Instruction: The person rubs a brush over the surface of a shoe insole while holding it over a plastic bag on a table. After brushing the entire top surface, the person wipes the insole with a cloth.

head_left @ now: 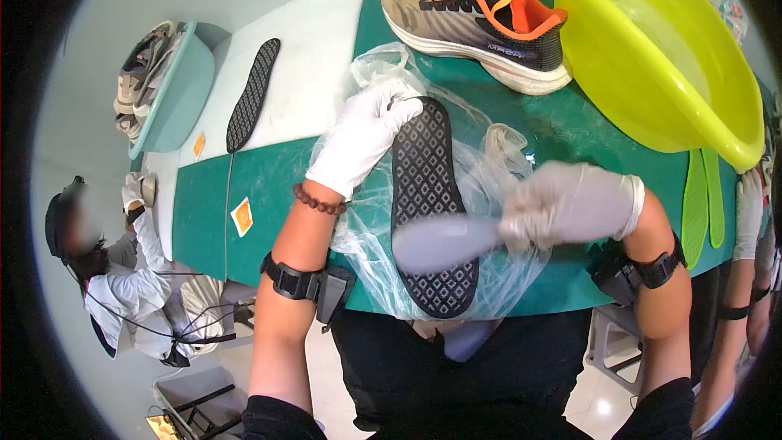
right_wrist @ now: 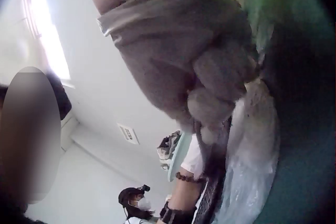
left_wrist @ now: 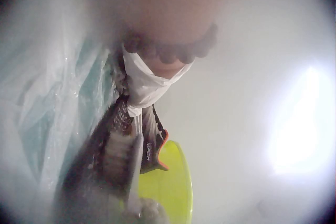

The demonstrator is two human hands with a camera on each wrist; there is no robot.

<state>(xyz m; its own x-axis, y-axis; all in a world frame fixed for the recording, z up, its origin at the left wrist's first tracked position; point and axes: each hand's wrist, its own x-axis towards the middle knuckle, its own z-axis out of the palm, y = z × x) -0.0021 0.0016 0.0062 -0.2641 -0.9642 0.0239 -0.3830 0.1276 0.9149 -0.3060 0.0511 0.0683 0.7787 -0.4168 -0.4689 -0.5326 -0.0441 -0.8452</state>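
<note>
A black insole (head_left: pixel 428 204) with a diamond pattern lies lengthwise on a crumpled clear plastic bag (head_left: pixel 489 171) on the green table top (head_left: pixel 212 212). My left hand (head_left: pixel 366 134), in a white glove, grips the insole's far end with curled fingers. My gloved right hand (head_left: pixel 570 204) is motion-blurred and grips a flat grey tool (head_left: pixel 444 243), perhaps a brush, that lies across the near half of the insole. In the left wrist view the glove (left_wrist: pixel 144 85) and the insole (left_wrist: pixel 113 145) show close up. The right wrist view shows the right hand (right_wrist: pixel 210 71) clenched above the bag (right_wrist: pixel 252 150).
A grey and orange shoe (head_left: pixel 481 20) stands beyond the bag, next to a big yellow basin (head_left: pixel 652 49) at the right. Another black insole (head_left: pixel 252 94) and a teal basin (head_left: pixel 175 90) of shoes lie far left. Green insoles (head_left: pixel 705 204) lie right. Other people work on both sides.
</note>
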